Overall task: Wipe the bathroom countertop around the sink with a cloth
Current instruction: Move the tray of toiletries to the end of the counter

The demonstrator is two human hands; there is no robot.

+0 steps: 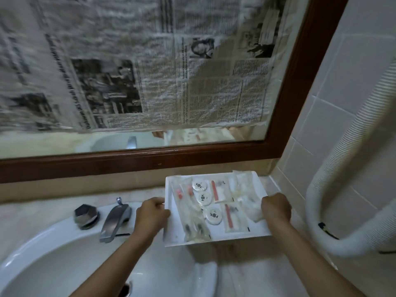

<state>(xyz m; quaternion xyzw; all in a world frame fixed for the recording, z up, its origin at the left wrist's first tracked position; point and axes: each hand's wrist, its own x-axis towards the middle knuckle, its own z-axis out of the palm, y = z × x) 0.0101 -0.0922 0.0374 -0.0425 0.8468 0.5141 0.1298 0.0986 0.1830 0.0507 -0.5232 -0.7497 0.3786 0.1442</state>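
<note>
White sink (53, 254) lies nearest, beige countertop (38, 211) around it. Just right of the tap (114, 219), the left hand (152, 212) grips the left edge of a tray (252, 231) of wrapped toiletries, fingers curled tight. The right hand (276, 207) grips its right edge.

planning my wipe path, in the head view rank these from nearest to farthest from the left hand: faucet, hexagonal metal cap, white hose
1. Faucet: just left of the left hand, on the sink's rear rim.
2. Hexagonal metal cap: further left, beyond the faucet.
3. White hose: far right by the tiled wall, past the tray.
</note>
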